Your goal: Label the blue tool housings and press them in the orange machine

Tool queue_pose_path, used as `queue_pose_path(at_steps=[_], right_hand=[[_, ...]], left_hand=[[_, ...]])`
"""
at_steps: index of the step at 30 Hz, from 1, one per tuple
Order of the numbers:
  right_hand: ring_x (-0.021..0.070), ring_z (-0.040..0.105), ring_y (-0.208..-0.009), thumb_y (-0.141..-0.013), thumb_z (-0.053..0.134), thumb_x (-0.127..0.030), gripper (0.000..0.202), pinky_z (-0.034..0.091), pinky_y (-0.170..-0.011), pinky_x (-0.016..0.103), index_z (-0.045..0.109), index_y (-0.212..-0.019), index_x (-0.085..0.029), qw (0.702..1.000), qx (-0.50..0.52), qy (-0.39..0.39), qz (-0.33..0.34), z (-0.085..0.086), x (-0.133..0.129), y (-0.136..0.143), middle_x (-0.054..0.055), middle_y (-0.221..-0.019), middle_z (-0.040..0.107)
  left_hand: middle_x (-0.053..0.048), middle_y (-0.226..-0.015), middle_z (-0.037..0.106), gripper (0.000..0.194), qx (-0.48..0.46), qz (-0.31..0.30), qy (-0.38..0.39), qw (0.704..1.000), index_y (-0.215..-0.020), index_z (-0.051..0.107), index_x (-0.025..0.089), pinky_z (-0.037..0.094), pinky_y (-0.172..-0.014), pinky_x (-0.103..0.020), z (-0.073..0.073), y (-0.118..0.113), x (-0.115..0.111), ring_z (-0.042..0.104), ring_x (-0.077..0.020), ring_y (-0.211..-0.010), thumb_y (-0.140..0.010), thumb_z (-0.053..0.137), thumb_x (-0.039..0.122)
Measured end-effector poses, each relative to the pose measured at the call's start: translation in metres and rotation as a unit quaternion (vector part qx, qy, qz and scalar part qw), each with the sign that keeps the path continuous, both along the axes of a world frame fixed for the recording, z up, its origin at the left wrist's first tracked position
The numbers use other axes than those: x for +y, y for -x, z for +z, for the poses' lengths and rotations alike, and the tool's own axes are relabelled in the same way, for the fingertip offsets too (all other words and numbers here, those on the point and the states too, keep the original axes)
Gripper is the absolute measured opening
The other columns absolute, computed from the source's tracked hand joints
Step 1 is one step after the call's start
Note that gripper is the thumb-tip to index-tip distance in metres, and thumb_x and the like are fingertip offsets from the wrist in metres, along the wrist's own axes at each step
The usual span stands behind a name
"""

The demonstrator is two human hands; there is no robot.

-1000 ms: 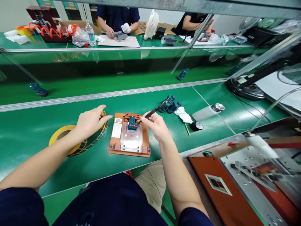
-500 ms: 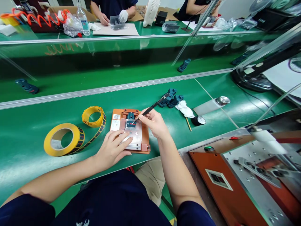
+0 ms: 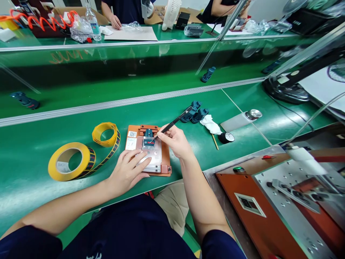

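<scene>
An orange fixture (image 3: pixel 166 158) with a clear plate (image 3: pixel 155 160) on top lies on the green table near its front edge. My left hand (image 3: pixel 130 169) rests on the plate's left part, fingers spread. Black tweezers (image 3: pixel 174 123) are pinched in my right hand (image 3: pixel 176 142), above the fixture's right side. Their tip is at a dark label with white and red print (image 3: pixel 149 142), in the upper part of the plate. Behind the label a dark blue part (image 3: pixel 148 133) sits in the fixture.
A yellow label roll (image 3: pixel 55 162) and its loose coil (image 3: pixel 96 133) lie left. Dark blue housings (image 3: pixel 198 115), white tissue (image 3: pixel 211 125), a white bottle (image 3: pixel 234 122) and a round gauge (image 3: pixel 226 137) lie right. An orange machine (image 3: pixel 234 198) stands at the lower right.
The view has shifted slightly. Both my hands keep nearly the same place on the fixture. Across the table, a person's gloved hand and the dark item near it have left the board.
</scene>
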State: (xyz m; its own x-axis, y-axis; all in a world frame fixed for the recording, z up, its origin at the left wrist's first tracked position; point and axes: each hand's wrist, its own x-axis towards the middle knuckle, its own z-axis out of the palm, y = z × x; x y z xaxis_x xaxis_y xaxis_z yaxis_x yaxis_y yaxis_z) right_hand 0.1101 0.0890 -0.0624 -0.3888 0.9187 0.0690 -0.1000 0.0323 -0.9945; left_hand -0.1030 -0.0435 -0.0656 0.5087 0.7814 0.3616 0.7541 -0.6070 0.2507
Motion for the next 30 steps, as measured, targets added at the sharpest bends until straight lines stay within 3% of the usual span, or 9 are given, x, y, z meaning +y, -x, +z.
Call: queue_pose_path(at_steps=[7, 12, 19, 21, 25, 27, 30], right_hand=[[0.0203, 0.067, -0.085, -0.082, 0.079, -0.047, 0.031, 0.052, -0.08, 0.035, 0.063, -0.092, -0.022, 1.0, -0.017, -0.01, 0.007, 0.001, 0.003, -0.001, 0.004, -0.09, 0.071], [0.0202, 0.067, -0.085, -0.086, 0.075, -0.044, 0.027, 0.052, -0.081, 0.035, 0.064, -0.092, -0.021, 0.999, -0.037, -0.025, 0.022, 0.003, 0.004, -0.002, 0.004, -0.091, 0.071], [0.0195, 0.068, -0.086, -0.081, 0.078, -0.044, 0.03, 0.054, -0.079, 0.033, 0.063, -0.091, -0.02, 0.998, -0.058, -0.012, 0.019, 0.006, 0.006, 0.001, 0.004, -0.09, 0.071], [0.0193, 0.068, -0.086, -0.078, 0.08, -0.043, 0.032, 0.055, -0.081, 0.033, 0.063, -0.093, -0.02, 1.0, -0.006, 0.009, -0.018, 0.007, 0.006, 0.003, 0.004, -0.09, 0.071], [0.0188, 0.068, -0.089, -0.078, 0.078, -0.04, 0.034, 0.055, -0.086, 0.036, 0.059, -0.099, -0.022, 0.977, 0.111, 0.024, -0.183, 0.006, 0.001, -0.007, 0.002, -0.091, 0.069], [0.018, 0.066, -0.086, -0.081, 0.072, -0.039, 0.032, 0.055, -0.086, 0.037, 0.057, -0.104, -0.023, 0.965, 0.075, -0.01, -0.251, 0.001, -0.005, -0.022, 0.0, -0.088, 0.065], [0.0193, 0.06, -0.082, -0.087, 0.062, -0.039, 0.029, 0.052, -0.082, 0.038, 0.057, -0.11, -0.022, 0.94, -0.12, -0.083, -0.309, -0.015, -0.017, -0.048, 0.0, -0.087, 0.06]], left_hand=[[-0.014, -0.143, 0.06, 0.047, 0.03, 0.0, 0.02, 0.999, -0.139, 0.056, 0.022, 0.034, -0.109, -0.051, 0.008, 0.0, 0.003, 0.053, -0.0325, -0.129, -0.096, 0.061, 0.04], [-0.019, -0.15, 0.053, 0.065, 0.054, 0.004, 0.023, 0.998, -0.145, 0.049, 0.014, 0.033, -0.106, -0.052, 0.015, -0.003, 0.014, 0.053, -0.0345, -0.125, -0.094, 0.061, 0.052], [-0.02, -0.145, 0.057, 0.078, 0.05, 0.019, 0.049, 0.997, -0.145, 0.048, 0.01, 0.036, -0.097, -0.051, 0.021, -0.012, 0.023, 0.055, -0.0352, -0.116, -0.084, 0.072, 0.054], [-0.02, -0.145, 0.057, 0.08, 0.043, 0.017, 0.053, 0.998, -0.145, 0.048, 0.011, 0.034, -0.099, -0.054, 0.023, -0.013, 0.023, 0.055, -0.0365, -0.117, -0.083, 0.073, 0.055], [-0.015, -0.147, 0.055, 0.084, -0.021, 0.061, 0.092, 0.994, -0.146, 0.047, 0.021, 0.03, -0.106, -0.061, 0.023, -0.013, 0.031, 0.044, -0.0422, -0.13, -0.079, 0.072, 0.064], [-0.015, -0.15, 0.05, 0.085, -0.072, 0.102, 0.121, 0.985, -0.152, 0.038, 0.025, 0.034, -0.107, -0.06, 0.021, -0.013, 0.038, 0.041, -0.0403, -0.134, -0.081, 0.073, 0.056], [-0.016, -0.147, 0.049, 0.094, -0.14, 0.101, 0.103, 0.98, -0.156, 0.026, 0.024, 0.041, -0.107, -0.055, 0.016, -0.013, 0.041, 0.048, -0.0347, -0.129, -0.08, 0.078, 0.045]])
